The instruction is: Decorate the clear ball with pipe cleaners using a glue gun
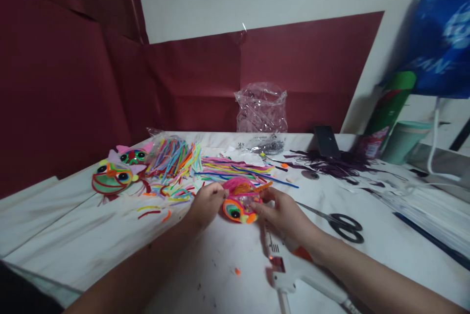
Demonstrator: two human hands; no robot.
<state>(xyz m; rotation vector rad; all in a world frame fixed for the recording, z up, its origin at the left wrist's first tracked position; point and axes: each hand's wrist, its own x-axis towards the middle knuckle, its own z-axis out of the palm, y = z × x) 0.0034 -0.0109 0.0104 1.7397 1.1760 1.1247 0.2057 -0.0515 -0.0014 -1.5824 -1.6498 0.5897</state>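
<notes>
Over the middle of the table I hold a pink and orange pipe-cleaner face [235, 213] with a large black-and-green eye. My left hand [208, 202] is closed on its left edge, fingers bunched together. On the other side, my right hand [281, 209] pinches the face's right edge with thumb and fingers. An orange pipe cleaner [262, 187] sticks out at the top, by my right fingers. Below my right hand and forearm lies a white glue gun [284, 280]. Scissors [343, 226] with black handles rest to the right, partly behind my right hand.
Two finished-looking pipe-cleaner faces [112, 177] lie at the left. Behind my hands are bundled pipe cleaners [174, 157], loose pipe cleaners [235, 169] and a clear plastic bag [261, 113]. Dark purple strands [338, 165], a phone-like dark slab [326, 141] and a green cup [404, 143] stand right.
</notes>
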